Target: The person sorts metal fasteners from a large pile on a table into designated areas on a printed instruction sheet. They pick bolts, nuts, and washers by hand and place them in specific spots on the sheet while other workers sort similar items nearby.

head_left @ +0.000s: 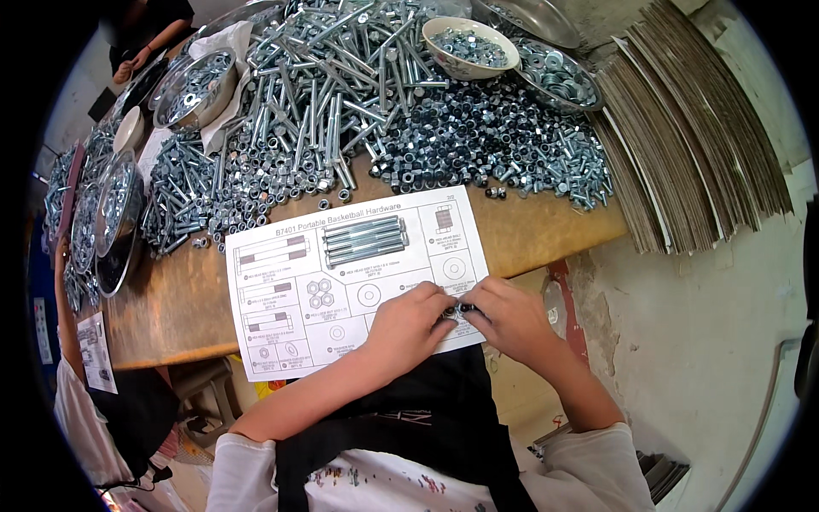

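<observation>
A white printed sheet (341, 294) with outline drawings of hardware lies at the table's front edge, its lower part reaching past the edge. Several long hex bolts (365, 242) lie side by side on its upper middle. Over the sheet's lower right corner my two hands meet at the fingertips. My left hand (411, 322) is closed, its fingers around small lock nuts (450, 312) with dark inserts. Opposite it, my right hand (512, 317) pinches at the same little group of nuts. The fingers partly hide them.
Heaped bolts (316, 94) and lock nuts (461, 136) cover the table (546, 243). A bowl (469, 51) and metal dishes (559, 77) of washers stand behind. Stacked cardboard (682, 128) rises on the right. Another person's arm (70, 316) reaches in at left; a further person (153, 38) is at the back.
</observation>
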Demonstrator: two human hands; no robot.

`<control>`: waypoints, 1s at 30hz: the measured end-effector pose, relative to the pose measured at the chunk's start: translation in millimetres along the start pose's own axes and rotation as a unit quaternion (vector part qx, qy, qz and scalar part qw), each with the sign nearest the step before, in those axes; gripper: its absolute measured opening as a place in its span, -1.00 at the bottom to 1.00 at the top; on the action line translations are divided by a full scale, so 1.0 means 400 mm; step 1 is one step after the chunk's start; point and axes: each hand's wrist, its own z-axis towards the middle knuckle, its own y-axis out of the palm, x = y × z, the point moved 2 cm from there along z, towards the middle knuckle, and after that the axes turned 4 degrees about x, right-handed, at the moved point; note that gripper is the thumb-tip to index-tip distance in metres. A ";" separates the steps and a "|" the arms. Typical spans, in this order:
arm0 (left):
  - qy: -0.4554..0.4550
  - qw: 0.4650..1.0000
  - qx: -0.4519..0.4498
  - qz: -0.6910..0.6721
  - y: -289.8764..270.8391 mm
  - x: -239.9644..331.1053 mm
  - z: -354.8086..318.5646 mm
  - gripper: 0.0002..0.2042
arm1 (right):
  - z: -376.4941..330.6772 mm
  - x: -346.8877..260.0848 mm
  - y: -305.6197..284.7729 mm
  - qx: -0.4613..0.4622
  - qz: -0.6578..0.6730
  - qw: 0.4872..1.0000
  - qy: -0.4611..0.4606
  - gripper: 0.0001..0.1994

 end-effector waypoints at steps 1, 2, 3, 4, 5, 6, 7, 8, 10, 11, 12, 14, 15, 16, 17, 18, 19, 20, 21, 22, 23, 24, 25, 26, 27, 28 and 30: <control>0.006 1.000 0.002 -0.003 0.002 0.001 -0.001 -0.74 | 0.000 0.008 -0.003 -0.003 0.008 1.000 -0.019 -0.74; 0.011 1.000 0.002 -0.007 0.004 0.002 -0.004 -0.74 | -0.002 0.013 -0.003 -0.007 0.017 0.999 -0.038 -0.74; 0.017 1.000 0.003 -0.010 0.006 0.002 -0.006 -0.74 | -0.002 0.014 -0.002 -0.005 0.023 0.999 -0.035 -0.76; 0.015 1.000 0.003 -0.008 0.008 0.002 -0.007 -0.75 | -0.002 0.015 -0.001 -0.004 0.029 0.999 -0.032 -0.78; 0.013 1.000 0.004 -0.006 0.008 0.002 -0.006 -0.76 | -0.003 0.015 -0.002 -0.002 0.034 0.999 -0.029 -0.79; 0.011 1.000 0.005 -0.004 0.008 0.003 -0.007 -0.77 | -0.006 0.018 0.001 -0.011 0.030 0.999 -0.034 -0.80; 0.018 1.000 0.005 -0.008 0.017 0.001 -0.014 -0.78 | -0.011 0.022 0.004 -0.019 0.027 0.999 -0.039 -0.81; 0.031 0.999 0.011 -0.005 0.020 -0.006 -0.010 -0.79 | 0.002 0.028 0.000 -0.021 0.020 0.998 -0.051 -0.81; 0.035 0.999 0.012 0.001 0.021 -0.002 -0.012 -0.82 | 0.004 0.024 -0.004 -0.023 0.013 0.998 -0.050 -0.82; 0.027 1.000 0.007 0.004 0.022 -0.001 -0.015 -0.80 | 0.000 0.020 -0.006 -0.026 0.009 0.998 -0.049 -0.82; 0.027 1.000 0.003 0.005 0.017 0.000 -0.017 -0.78 | 0.004 0.017 -0.010 -0.032 0.009 0.998 -0.051 -0.79; 0.023 1.000 0.004 -0.005 -0.009 0.002 -0.003 -0.74 | 0.020 0.009 -0.038 -0.049 0.043 0.998 -0.004 -0.73; 0.019 1.000 0.008 -0.017 -0.038 0.009 0.006 -0.73 | 0.032 0.007 -0.052 -0.058 0.060 0.996 0.021 -0.69; 0.014 0.999 0.012 -0.030 -0.064 0.005 0.017 -0.71 | 0.062 0.015 -0.070 -0.027 0.064 0.997 0.022 -0.70; 0.028 0.998 0.049 -0.031 -0.092 -0.021 0.032 -0.70 | 0.098 0.021 -0.078 -0.002 0.059 0.998 0.020 -0.74; 0.011 0.998 0.068 0.011 -0.116 -0.055 0.061 -0.73 | 0.138 0.030 -0.082 0.022 0.054 0.998 0.022 -0.77; -0.006 0.995 0.085 0.053 -0.139 -0.089 0.100 -0.76 | 0.177 0.040 -0.087 0.046 0.049 0.997 0.026 -0.80; 0.009 0.991 0.105 0.085 -0.154 -0.122 0.149 -0.78 | 0.220 0.059 -0.074 0.082 0.028 0.996 -0.006 -0.84; 0.022 0.984 0.127 0.123 -0.172 -0.148 0.190 -0.80 | 0.268 0.074 -0.047 0.118 0.011 0.992 -0.045 -0.88; 0.027 0.981 0.118 0.150 -0.182 -0.172 0.224 -0.81 | 0.311 0.077 -0.023 0.123 0.004 0.991 -0.052 -0.88; 0.029 0.978 0.108 0.176 -0.188 -0.196 0.249 -0.81 | 0.351 0.077 0.003 0.126 -0.001 0.990 -0.060 -0.89; 0.032 0.975 0.094 0.199 -0.188 -0.215 0.268 -0.81 | 0.381 0.078 0.028 0.114 -0.015 0.992 -0.057 -0.89; 0.030 0.976 0.071 0.205 -0.184 -0.230 0.283 -0.80 | 0.400 0.079 0.043 0.089 -0.049 0.994 -0.043 -0.88; 0.026 0.976 0.048 0.210 -0.182 -0.237 0.295 -0.80 | 0.418 0.076 0.056 0.062 -0.082 0.994 -0.030 -0.87; 0.022 0.976 0.025 0.215 -0.181 -0.243 0.305 -0.79 | 0.431 0.072 0.069 0.035 -0.115 0.993 -0.018 -0.86; 0.030 0.972 0.013 0.234 -0.183 -0.248 0.309 -0.84 | 0.438 0.068 0.081 0.021 -0.125 0.992 -0.015 -0.82; 0.030 0.966 -0.001 0.256 -0.184 -0.251 0.315 -0.88 | 0.444 0.047 0.088 0.027 -0.144 0.989 0.006 -0.85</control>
